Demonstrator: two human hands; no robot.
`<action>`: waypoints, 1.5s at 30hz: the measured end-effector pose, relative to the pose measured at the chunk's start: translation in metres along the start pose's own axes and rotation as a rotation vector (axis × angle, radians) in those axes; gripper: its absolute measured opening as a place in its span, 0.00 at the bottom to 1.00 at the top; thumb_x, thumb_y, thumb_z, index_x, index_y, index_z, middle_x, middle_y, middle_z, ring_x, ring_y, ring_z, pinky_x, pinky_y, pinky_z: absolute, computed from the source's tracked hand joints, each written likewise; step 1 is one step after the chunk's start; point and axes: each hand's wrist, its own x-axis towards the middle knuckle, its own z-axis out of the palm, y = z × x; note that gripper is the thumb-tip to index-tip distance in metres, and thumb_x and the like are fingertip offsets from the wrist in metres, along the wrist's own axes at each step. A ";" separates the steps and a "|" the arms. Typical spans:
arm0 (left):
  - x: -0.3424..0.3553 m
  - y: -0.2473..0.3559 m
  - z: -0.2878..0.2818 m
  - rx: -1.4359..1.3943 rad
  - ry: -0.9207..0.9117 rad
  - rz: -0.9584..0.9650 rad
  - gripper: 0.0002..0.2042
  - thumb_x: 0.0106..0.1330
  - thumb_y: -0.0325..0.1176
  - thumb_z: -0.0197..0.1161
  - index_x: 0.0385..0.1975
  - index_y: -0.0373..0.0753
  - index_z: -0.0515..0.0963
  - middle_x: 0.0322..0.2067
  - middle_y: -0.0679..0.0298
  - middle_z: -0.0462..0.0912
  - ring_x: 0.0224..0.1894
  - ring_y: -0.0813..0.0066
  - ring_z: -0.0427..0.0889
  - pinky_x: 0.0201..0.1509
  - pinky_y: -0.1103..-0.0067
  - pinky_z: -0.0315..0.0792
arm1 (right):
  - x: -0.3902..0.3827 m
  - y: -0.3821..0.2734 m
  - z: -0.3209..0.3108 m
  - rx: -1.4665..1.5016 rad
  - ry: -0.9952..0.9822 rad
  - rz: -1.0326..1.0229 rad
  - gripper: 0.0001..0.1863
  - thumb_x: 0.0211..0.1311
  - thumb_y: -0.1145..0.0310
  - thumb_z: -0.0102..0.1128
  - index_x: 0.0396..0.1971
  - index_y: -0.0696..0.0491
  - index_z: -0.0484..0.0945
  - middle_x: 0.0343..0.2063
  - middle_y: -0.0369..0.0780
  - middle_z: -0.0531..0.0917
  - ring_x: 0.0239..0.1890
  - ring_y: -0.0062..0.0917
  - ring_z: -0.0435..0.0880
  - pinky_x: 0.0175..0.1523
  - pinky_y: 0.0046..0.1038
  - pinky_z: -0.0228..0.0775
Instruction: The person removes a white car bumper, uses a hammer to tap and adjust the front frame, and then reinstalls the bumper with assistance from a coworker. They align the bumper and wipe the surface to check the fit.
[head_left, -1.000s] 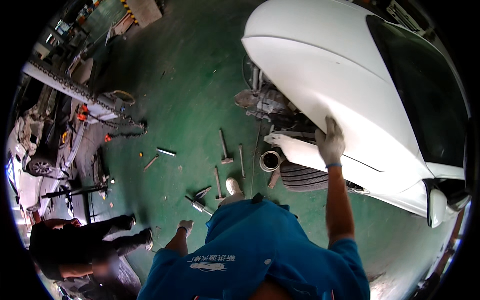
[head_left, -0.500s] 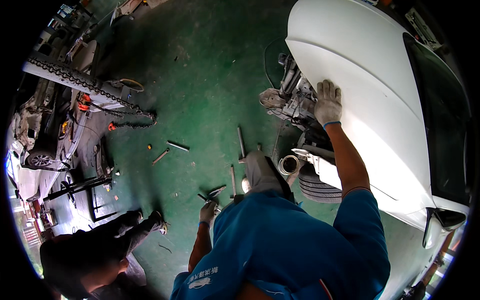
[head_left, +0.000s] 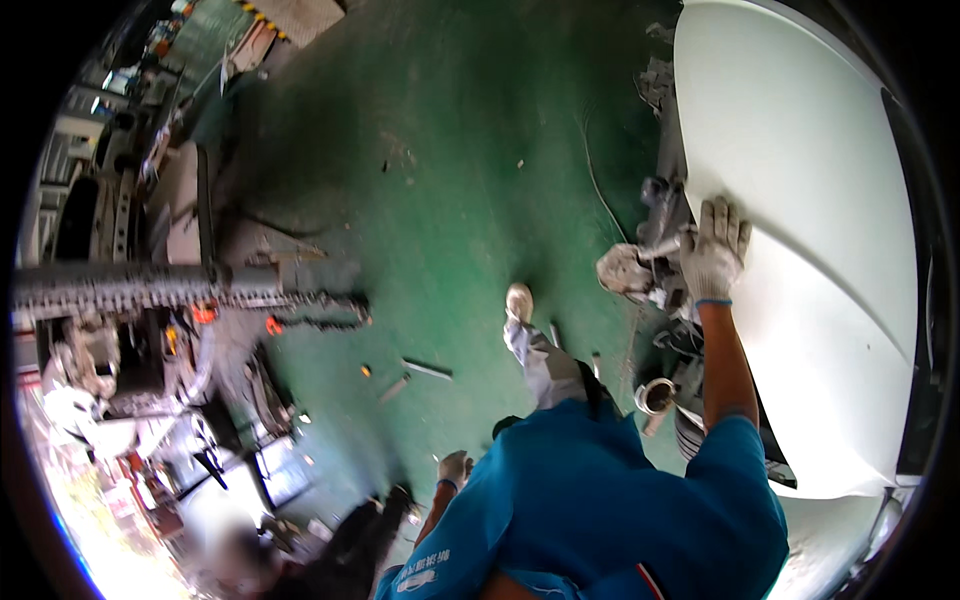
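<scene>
My right hand [head_left: 715, 250], in a pale work glove with a blue cuff, lies flat near the edge of a white car hood [head_left: 800, 130]. Its fingers point away from me and it grips nothing. Below that edge, the car's front end shows bare mechanical parts [head_left: 625, 270]. My left hand [head_left: 455, 468], also gloved, hangs low on the left beside my blue shirt [head_left: 600, 490]. Its fingers look curled; what they hold, if anything, cannot be made out. My shoe [head_left: 519, 300] is out ahead of me on the green floor.
A metal bar [head_left: 427, 369] and a smaller piece [head_left: 395, 388] lie on the floor. At left are a chain [head_left: 290, 298] with an orange hook and a stripped car body [head_left: 100, 360]. Another person's dark legs [head_left: 350, 530] show lower left. A round can-like part [head_left: 655, 397] is beside the tyre [head_left: 690, 436].
I have stepped forward along the car's front. My right hand stays flat on the hood, now farther toward its front part. The tools seen by my left hand are out of sight.
</scene>
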 end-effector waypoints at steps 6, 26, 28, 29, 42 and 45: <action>0.168 0.125 -0.185 -0.773 0.313 -0.499 0.07 0.71 0.35 0.58 0.30 0.44 0.73 0.24 0.69 0.73 0.23 0.80 0.71 0.23 0.79 0.69 | 0.091 -0.032 0.021 -0.007 -0.311 0.177 0.37 0.61 0.55 0.59 0.70 0.50 0.66 0.72 0.41 0.65 0.75 0.38 0.60 0.79 0.42 0.45; 0.871 0.445 -0.326 0.687 -0.354 0.197 0.14 0.70 0.43 0.55 0.37 0.38 0.80 0.36 0.56 0.85 0.39 0.54 0.83 0.42 0.62 0.75 | 0.281 -0.020 0.081 -0.171 0.045 0.786 0.27 0.64 0.59 0.65 0.61 0.53 0.76 0.66 0.45 0.74 0.70 0.41 0.69 0.76 0.45 0.55; 0.969 0.551 -0.297 1.116 -0.233 0.566 0.20 0.68 0.48 0.55 0.47 0.39 0.81 0.46 0.52 0.85 0.49 0.45 0.83 0.55 0.57 0.76 | 0.294 -0.021 0.090 -0.226 0.083 0.890 0.25 0.66 0.61 0.62 0.61 0.52 0.77 0.65 0.43 0.76 0.69 0.39 0.70 0.76 0.43 0.55; 1.002 0.609 -0.271 1.374 -0.399 0.771 0.27 0.67 0.53 0.56 0.57 0.39 0.78 0.54 0.49 0.82 0.55 0.46 0.81 0.59 0.59 0.76 | 0.293 -0.021 0.100 -0.316 0.116 0.923 0.23 0.68 0.63 0.60 0.61 0.52 0.78 0.64 0.42 0.77 0.68 0.38 0.72 0.75 0.43 0.56; 0.856 1.067 0.060 0.842 -0.536 2.226 0.32 0.69 0.32 0.43 0.75 0.37 0.54 0.78 0.47 0.46 0.78 0.48 0.50 0.81 0.57 0.45 | 0.330 -0.033 0.127 -0.533 0.035 1.218 0.22 0.70 0.63 0.55 0.62 0.51 0.77 0.65 0.45 0.76 0.69 0.43 0.71 0.75 0.43 0.57; 0.861 1.057 0.069 0.543 -0.559 2.232 0.33 0.61 0.29 0.54 0.71 0.36 0.63 0.73 0.45 0.58 0.74 0.44 0.59 0.77 0.53 0.54 | 0.320 -0.030 0.133 -0.560 0.101 1.179 0.21 0.68 0.66 0.58 0.59 0.55 0.79 0.62 0.48 0.78 0.66 0.44 0.73 0.73 0.42 0.61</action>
